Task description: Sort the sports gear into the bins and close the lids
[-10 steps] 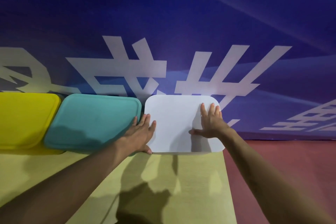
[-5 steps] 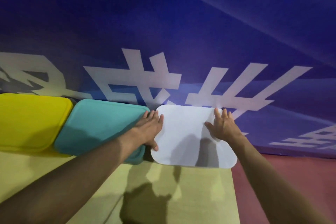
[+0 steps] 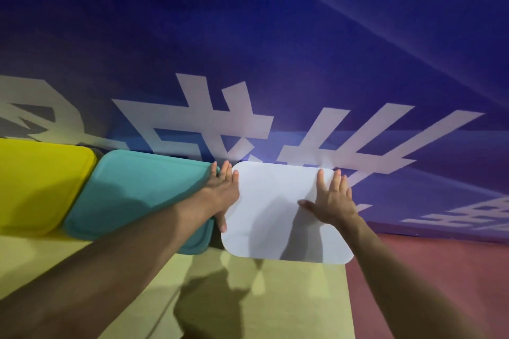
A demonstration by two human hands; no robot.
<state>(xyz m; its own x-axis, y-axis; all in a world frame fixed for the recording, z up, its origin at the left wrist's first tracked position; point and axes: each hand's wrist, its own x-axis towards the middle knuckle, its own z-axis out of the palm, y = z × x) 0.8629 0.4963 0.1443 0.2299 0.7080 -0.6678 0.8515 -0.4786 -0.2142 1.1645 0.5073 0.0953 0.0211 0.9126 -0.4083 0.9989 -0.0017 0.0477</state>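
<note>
Three lidded bins stand in a row along the back of a yellowish table (image 3: 289, 297). The white lid (image 3: 275, 206) is on the right, the teal lid (image 3: 137, 190) in the middle, the yellow lid (image 3: 35, 181) on the left. My left hand (image 3: 223, 190) lies flat along the white lid's left edge, in the gap next to the teal lid, thumb on the white lid. My right hand (image 3: 330, 201) presses flat on the white lid's right part, fingers spread. No sports gear is visible; the bins' insides are hidden.
A blue banner (image 3: 275, 49) with large white characters rises right behind the bins. Red floor (image 3: 413, 270) lies to the right of the table's edge. My forearms cast shadows across the table's front.
Both hands have slid toward the far end of the white lid. The view has shifted so the bins sit lower and further right in it.
</note>
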